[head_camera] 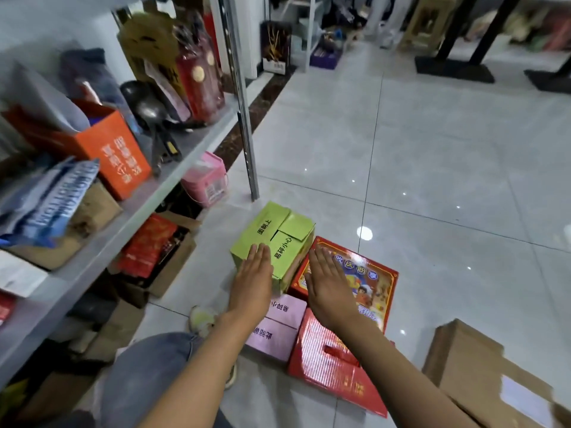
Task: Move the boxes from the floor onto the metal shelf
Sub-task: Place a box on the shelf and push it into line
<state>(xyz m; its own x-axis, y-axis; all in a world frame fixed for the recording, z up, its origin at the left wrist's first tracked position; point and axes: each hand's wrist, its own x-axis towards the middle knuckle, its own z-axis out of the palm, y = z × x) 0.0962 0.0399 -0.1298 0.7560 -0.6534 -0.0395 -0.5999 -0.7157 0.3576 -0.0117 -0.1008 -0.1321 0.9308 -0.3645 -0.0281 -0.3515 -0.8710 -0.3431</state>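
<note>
A green box (275,233) with black characters stands on the tiled floor beside the metal shelf (173,177). My left hand (251,282) reaches over its near left corner with straight fingers. My right hand (327,282) hovers flat over the gap between the green box and a flat red picture box (374,279). Nearer me lie a pink box (278,332) and a red box with a handle (330,362). A brown cardboard box (482,375) sits at the lower right. Neither hand holds anything.
The shelf's middle board carries an orange box (114,152), a blue-and-white bag (52,199), a dark pan (148,109) and red packages. Under it sit an open carton with red items (154,251) and a pink basket (207,180). An upright shelf post (244,118) stands just beyond the green box.
</note>
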